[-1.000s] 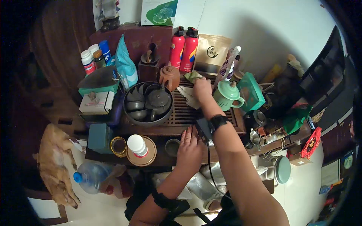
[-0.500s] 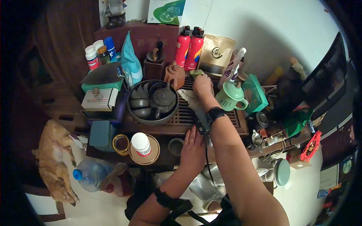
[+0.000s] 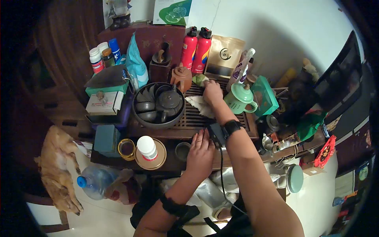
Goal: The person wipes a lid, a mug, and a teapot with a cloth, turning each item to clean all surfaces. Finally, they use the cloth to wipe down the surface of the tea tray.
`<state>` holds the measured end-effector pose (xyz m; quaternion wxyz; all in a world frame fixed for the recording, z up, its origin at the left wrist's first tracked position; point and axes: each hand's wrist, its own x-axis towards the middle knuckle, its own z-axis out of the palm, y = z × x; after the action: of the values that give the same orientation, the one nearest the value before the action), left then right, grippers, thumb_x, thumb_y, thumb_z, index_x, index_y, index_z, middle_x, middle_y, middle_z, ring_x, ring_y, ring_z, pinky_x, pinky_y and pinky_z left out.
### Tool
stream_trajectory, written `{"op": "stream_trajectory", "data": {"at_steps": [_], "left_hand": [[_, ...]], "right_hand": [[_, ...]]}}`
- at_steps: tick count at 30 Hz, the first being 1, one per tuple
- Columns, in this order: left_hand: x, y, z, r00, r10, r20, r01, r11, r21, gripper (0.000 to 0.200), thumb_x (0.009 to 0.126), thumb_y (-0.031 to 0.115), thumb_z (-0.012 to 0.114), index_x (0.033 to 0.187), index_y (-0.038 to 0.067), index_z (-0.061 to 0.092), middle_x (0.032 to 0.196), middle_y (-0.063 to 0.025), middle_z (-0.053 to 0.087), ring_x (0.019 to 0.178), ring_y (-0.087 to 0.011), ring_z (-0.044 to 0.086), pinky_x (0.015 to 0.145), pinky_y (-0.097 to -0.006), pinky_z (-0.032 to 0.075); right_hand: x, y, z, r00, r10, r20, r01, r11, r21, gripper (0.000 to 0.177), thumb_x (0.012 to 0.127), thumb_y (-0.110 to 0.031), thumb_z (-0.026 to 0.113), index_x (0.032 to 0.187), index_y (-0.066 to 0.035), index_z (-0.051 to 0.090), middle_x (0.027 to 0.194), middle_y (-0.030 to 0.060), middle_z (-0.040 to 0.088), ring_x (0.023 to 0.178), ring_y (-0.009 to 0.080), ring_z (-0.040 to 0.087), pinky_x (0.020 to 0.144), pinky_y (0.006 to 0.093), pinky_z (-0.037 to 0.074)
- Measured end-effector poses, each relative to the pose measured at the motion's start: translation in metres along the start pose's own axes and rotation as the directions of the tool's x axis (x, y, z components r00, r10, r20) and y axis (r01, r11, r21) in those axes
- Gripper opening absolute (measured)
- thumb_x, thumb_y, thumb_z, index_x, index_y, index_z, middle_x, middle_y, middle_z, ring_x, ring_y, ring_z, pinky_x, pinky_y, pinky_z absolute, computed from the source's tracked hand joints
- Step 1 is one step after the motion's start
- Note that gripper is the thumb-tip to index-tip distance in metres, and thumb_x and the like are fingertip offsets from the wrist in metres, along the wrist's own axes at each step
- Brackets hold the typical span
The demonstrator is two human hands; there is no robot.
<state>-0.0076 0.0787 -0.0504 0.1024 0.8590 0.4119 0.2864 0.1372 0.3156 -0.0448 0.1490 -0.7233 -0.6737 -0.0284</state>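
My right hand [image 3: 213,94] is over the slatted tea tray [image 3: 189,123], its fingers curled beside a small green object [image 3: 200,79]; whatever is in the fingers is hidden. A crumpled pale cloth [image 3: 199,103] lies on the tray, just left of that hand. My left hand [image 3: 200,154] rests flat at the tray's front edge, fingers extended, holding nothing. Beside its fingertips, a black box with a cord [image 3: 217,134] sits under my right forearm. A brown clay teapot [image 3: 181,79] stands left of the green object, and a pale green lidded mug [image 3: 241,98] stands right of my right hand.
A dark bowl [image 3: 150,124] holds a teapot and several cups. Two red spray cans [image 3: 195,51] and a kraft pouch [image 3: 225,55] stand behind. A white bottle [image 3: 147,147] stands on a round lid near the front edge. A dog [image 3: 59,170] lies on the floor at left.
My right hand has drawn back slightly from the green object, which shows more now. The black box sits a little farther right relative to my left fingers. My left hand stays nearly in place.
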Motion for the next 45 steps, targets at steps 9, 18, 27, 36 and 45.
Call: {"op": "stream_trajectory", "data": {"at_steps": [9, 18, 27, 36, 45], "left_hand": [[-0.003, 0.002, -0.002, 1.0, -0.013, -0.028, 0.011, 0.999, -0.051, 0.065, 0.071, 0.009, 0.063, 0.131, -0.004, 0.042, 0.14, -0.0258, 0.034, 0.133, -0.0393, 0.03, 0.113, -0.0469, 0.02], [-0.002, 0.002, -0.01, 1.0, 0.0, 0.014, 0.0, 0.999, -0.053, 0.068, 0.073, 0.011, 0.067, 0.134, -0.003, 0.04, 0.142, -0.0248, 0.032, 0.135, -0.0384, 0.027, 0.113, -0.0464, 0.02], [-0.002, -0.002, 0.005, 0.996, 0.01, -0.092, -0.014, 0.999, -0.048, 0.038, 0.073, 0.007, 0.059, 0.109, -0.005, 0.058, 0.132, -0.0265, 0.042, 0.133, -0.0401, 0.031, 0.112, -0.0485, 0.023], [-0.001, -0.003, 0.004, 0.999, 0.009, -0.049, -0.01, 1.0, -0.016, 0.055, 0.069, 0.008, 0.065, 0.122, -0.004, 0.052, 0.138, -0.0278, 0.036, 0.134, -0.04, 0.028, 0.112, -0.0482, 0.022], [-0.003, -0.003, 0.001, 1.0, 0.009, -0.006, -0.009, 1.0, -0.004, 0.072, 0.071, 0.012, 0.07, 0.134, -0.002, 0.039, 0.144, -0.025, 0.03, 0.136, -0.0395, 0.026, 0.113, -0.0465, 0.02]], "right_hand": [[-0.112, -0.005, -0.056, 0.924, -0.373, 0.082, 0.355, 0.919, 0.171, 0.062, 0.08, -0.052, 0.062, 0.118, -0.003, 0.06, 0.126, 0.0171, 0.053, 0.113, 0.0373, 0.051, 0.097, 0.0417, 0.042], [-0.118, 0.003, -0.046, 0.871, -0.46, -0.174, 0.489, 0.846, 0.214, 0.026, 0.076, -0.004, 0.058, 0.101, -0.002, 0.064, 0.106, 0.0153, 0.062, 0.098, 0.0359, 0.058, 0.087, 0.0411, 0.047], [0.01, -0.007, 0.007, 0.945, -0.058, -0.322, 0.069, 0.997, 0.024, 0.024, 0.082, -0.017, 0.057, 0.104, -0.009, 0.062, 0.105, 0.0152, 0.058, 0.1, 0.0351, 0.056, 0.085, 0.0433, 0.049], [-0.001, 0.013, 0.009, 0.92, -0.382, -0.09, 0.388, 0.918, 0.078, 0.026, 0.081, -0.019, 0.058, 0.106, -0.016, 0.066, 0.113, 0.0128, 0.059, 0.099, 0.0371, 0.055, 0.087, 0.0429, 0.047], [-0.114, 0.006, -0.053, 0.79, -0.606, -0.092, 0.608, 0.756, 0.243, 0.036, 0.069, 0.004, 0.061, 0.103, -0.006, 0.067, 0.103, 0.0117, 0.064, 0.096, 0.0308, 0.059, 0.085, 0.0382, 0.047]]}}
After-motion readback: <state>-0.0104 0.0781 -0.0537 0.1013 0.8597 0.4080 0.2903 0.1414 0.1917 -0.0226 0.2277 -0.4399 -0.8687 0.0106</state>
